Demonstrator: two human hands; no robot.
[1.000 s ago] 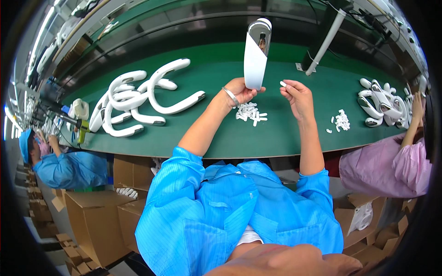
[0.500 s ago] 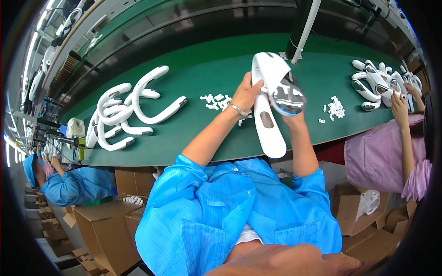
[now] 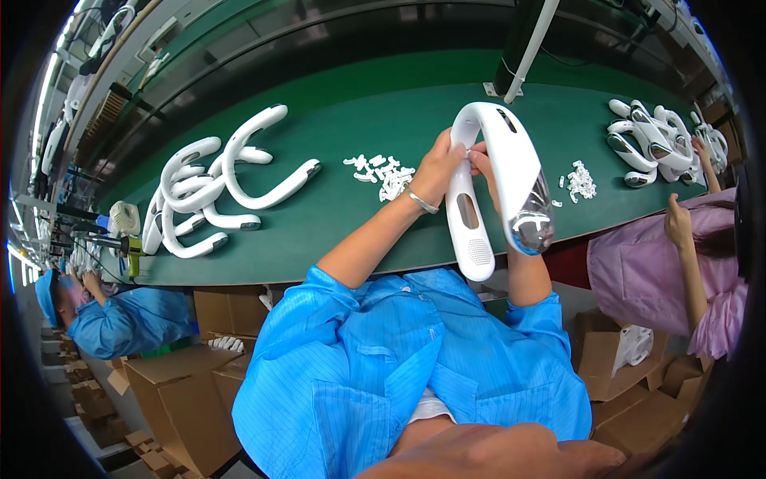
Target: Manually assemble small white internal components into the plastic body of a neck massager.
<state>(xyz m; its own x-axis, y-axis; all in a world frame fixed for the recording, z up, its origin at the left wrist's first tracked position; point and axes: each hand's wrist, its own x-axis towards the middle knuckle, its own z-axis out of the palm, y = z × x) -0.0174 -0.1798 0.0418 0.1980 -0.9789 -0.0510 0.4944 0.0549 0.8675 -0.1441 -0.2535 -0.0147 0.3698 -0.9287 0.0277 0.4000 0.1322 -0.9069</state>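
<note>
My left hand [image 3: 435, 169] grips a white U-shaped neck device [image 3: 476, 254] by one arm, thumb on its inner side. That arm has an oval slot and a patch of small holes near its end. The other arm ends in a shiny chrome piece [image 3: 532, 223]. My right hand [image 3: 482, 162] reaches behind that arm, and its fingertips are pinched together at the inside of the curve, close to my left thumb. Whether they hold a small part cannot be made out; the palm is hidden. Left of my wrist lies a pile of small white parts [image 3: 392, 184].
Several similar neck devices [image 3: 271, 196] lie stacked on the green table [image 3: 335, 247] at left. Another small-parts pile [image 3: 581, 182] and more devices [image 3: 653, 144] are at right, beside a co-worker in pink [image 3: 638, 271]. A post [image 3: 523, 60] stands at the back. Cardboard boxes [image 3: 171, 399] sit below.
The neck device has turned, so its curve now faces up and its chrome end has swung lower right. My right hand has moved from the chrome end to the inside of the curve.
</note>
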